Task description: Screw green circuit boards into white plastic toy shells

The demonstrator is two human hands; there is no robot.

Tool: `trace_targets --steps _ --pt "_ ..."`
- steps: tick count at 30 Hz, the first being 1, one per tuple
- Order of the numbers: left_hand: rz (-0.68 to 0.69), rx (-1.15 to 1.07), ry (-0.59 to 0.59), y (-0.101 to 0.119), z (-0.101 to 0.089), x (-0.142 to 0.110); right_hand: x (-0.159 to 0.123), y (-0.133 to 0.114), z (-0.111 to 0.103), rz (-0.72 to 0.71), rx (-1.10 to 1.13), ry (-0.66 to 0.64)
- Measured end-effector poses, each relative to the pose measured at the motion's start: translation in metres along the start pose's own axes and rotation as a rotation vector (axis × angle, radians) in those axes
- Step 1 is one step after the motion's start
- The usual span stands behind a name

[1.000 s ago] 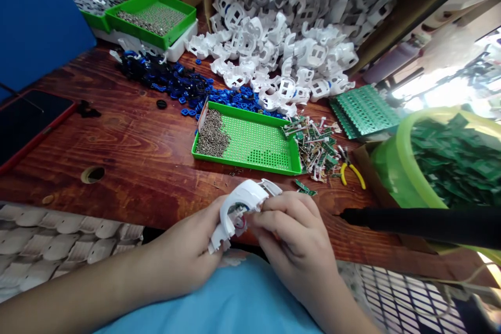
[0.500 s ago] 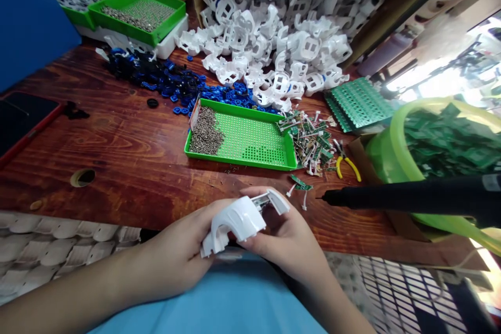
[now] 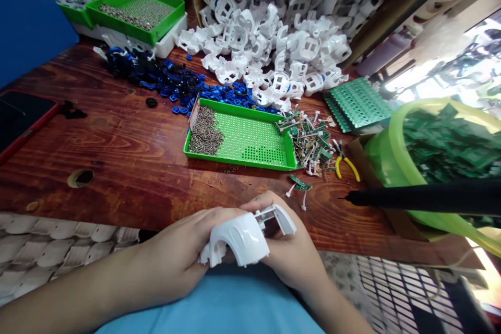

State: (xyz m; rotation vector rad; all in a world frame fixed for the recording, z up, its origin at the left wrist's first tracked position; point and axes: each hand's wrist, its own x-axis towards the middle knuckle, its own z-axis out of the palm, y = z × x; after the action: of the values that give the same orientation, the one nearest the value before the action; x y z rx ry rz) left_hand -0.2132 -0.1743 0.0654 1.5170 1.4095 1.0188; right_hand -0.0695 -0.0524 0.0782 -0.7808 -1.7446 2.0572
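A curved white plastic housing (image 3: 239,235) is held between both hands at the table's front edge, above my lap. My left hand (image 3: 188,250) grips its left end, with the fingertips hidden behind the part. Round its right side curls my right hand (image 3: 293,253), the fingers partly hidden by the shell. Inside the gap at the housing's right end, a small metallic detail shows, too small to name. Just beyond the hands lie small green circuit boards (image 3: 300,183) with white connector leads.
A green tray (image 3: 254,163) holds small screws (image 3: 205,133). Behind it are blue parts (image 3: 230,95) and heaped white housings (image 3: 274,42). At right are yellow-handled pliers (image 3: 346,167), a black screwdriver (image 3: 422,195) jutting inward, and a green tub (image 3: 383,162) of boards.
Both hands and the white housing have moved slightly lower, toward my lap. The black screwdriver at the right has shifted to the right.
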Motion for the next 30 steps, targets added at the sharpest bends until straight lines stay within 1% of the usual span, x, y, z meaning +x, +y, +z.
trace_targets --steps 4,7,9,10,11,14,15,16,17,19,21,24,26,28,30 --pt "0.053 0.038 -0.010 0.000 0.001 0.000 -0.002 0.000 0.002 -0.061 0.015 -0.008" --pt "0.053 0.077 -0.002 -0.001 0.003 0.000 0.000 0.001 0.000 -0.098 -0.027 -0.006" --pt "0.060 0.157 0.028 -0.004 0.004 0.000 0.001 0.001 -0.005 -0.093 -0.075 -0.048" --pt "0.068 0.225 0.064 -0.005 0.004 -0.001 0.001 0.000 -0.010 -0.072 -0.091 -0.082" --pt "0.085 0.307 0.124 -0.008 0.003 -0.001 0.000 -0.001 -0.015 -0.038 -0.099 -0.121" --pt "0.132 0.543 0.345 -0.014 -0.005 -0.003 -0.006 -0.001 -0.034 0.084 -0.109 -0.288" --pt "0.154 0.597 0.389 -0.016 -0.009 -0.004 -0.010 0.000 -0.039 0.101 -0.109 -0.327" --pt "0.187 0.641 0.400 -0.017 -0.013 -0.005 -0.013 0.002 -0.043 0.089 -0.110 -0.339" --pt "0.227 0.680 0.393 -0.018 -0.016 -0.006 -0.016 0.004 -0.045 0.056 -0.113 -0.319" --pt "0.284 0.749 0.354 -0.019 -0.021 -0.007 -0.021 0.008 -0.044 -0.029 -0.161 -0.216" --pt "0.264 0.797 0.316 -0.019 -0.023 -0.009 -0.025 0.011 -0.037 -0.079 -0.299 -0.152" --pt "0.172 0.822 0.283 -0.021 -0.021 -0.013 -0.027 0.011 -0.024 -0.105 -0.540 -0.191" --pt "0.177 0.832 0.287 -0.023 -0.020 -0.016 -0.026 0.011 -0.019 -0.167 -0.642 -0.209" --pt "0.210 0.829 0.303 -0.023 -0.019 -0.018 -0.025 0.011 -0.018 -0.255 -0.716 -0.165" --pt "0.230 0.801 0.348 -0.022 -0.020 -0.018 -0.024 0.011 -0.018 -0.288 -0.788 -0.098"
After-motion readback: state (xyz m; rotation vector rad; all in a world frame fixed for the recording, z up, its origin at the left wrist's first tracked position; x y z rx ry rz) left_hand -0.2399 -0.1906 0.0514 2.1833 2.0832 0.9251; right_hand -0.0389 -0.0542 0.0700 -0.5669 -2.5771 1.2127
